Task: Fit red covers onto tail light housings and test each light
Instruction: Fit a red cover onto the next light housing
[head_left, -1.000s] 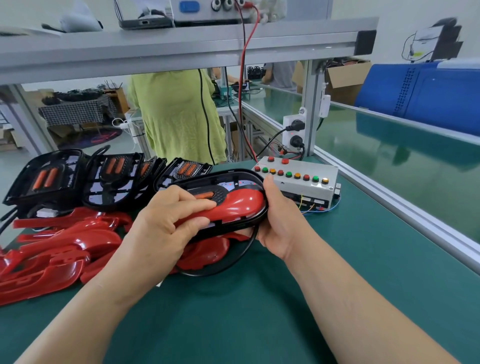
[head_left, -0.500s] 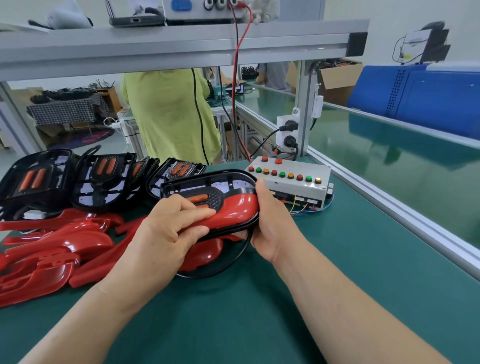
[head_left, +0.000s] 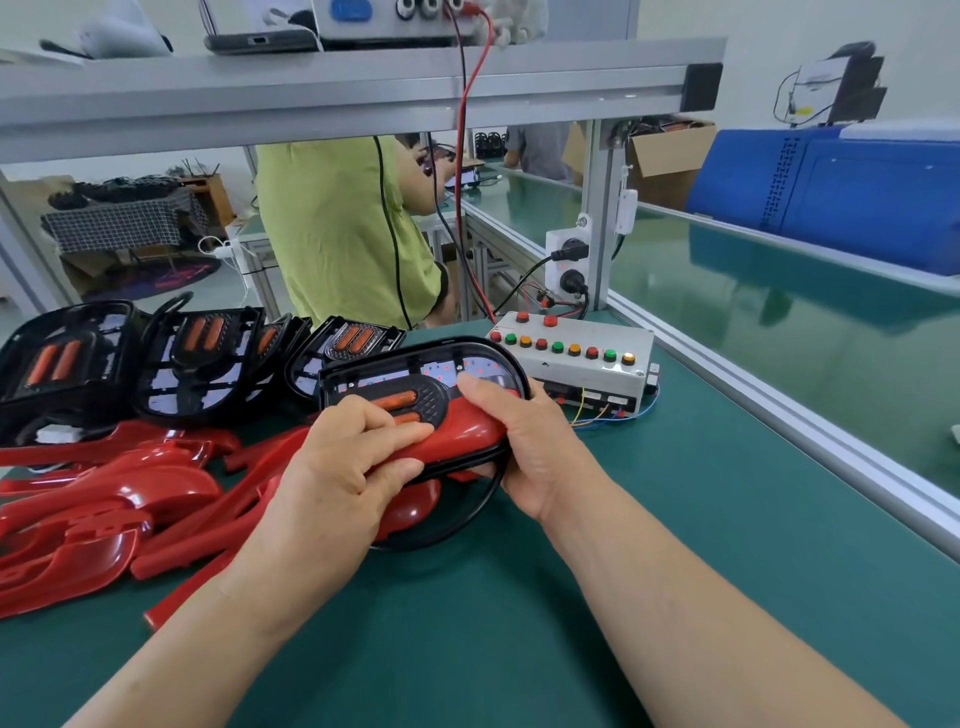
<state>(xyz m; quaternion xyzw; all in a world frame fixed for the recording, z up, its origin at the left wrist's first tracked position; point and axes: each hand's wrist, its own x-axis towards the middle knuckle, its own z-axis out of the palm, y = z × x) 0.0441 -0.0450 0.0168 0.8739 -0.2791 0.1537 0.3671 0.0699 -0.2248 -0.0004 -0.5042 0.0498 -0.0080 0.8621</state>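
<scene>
1. Far left: spare black housings (head_left: 197, 353) stand in a row. Loose red covers (head_left: 104, 499) are heaped nearer, on the green bench (head_left: 701, 545).
2. A button box (head_left: 571, 364) sits just right of the work. A person in a green shirt (head_left: 337, 228) stands beyond.
3. Tail light housing (head_left: 395, 374): black oval with orange strips, held above mid-bench. A glossy red cover (head_left: 467, 431) lies along its near edge.
4. The left hand (head_left: 337, 467) curls over the cover. The right hand (head_left: 530, 447) clamps the housing's right end.

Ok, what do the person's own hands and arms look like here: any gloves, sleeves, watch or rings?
Both are bare. The left hand and the right hand wear no gloves, and no ring shows on either. Neither wrist carries a watch or band. The left forearm and right forearm are uncovered down to the picture's lower edge, so no sleeve shows.
</scene>
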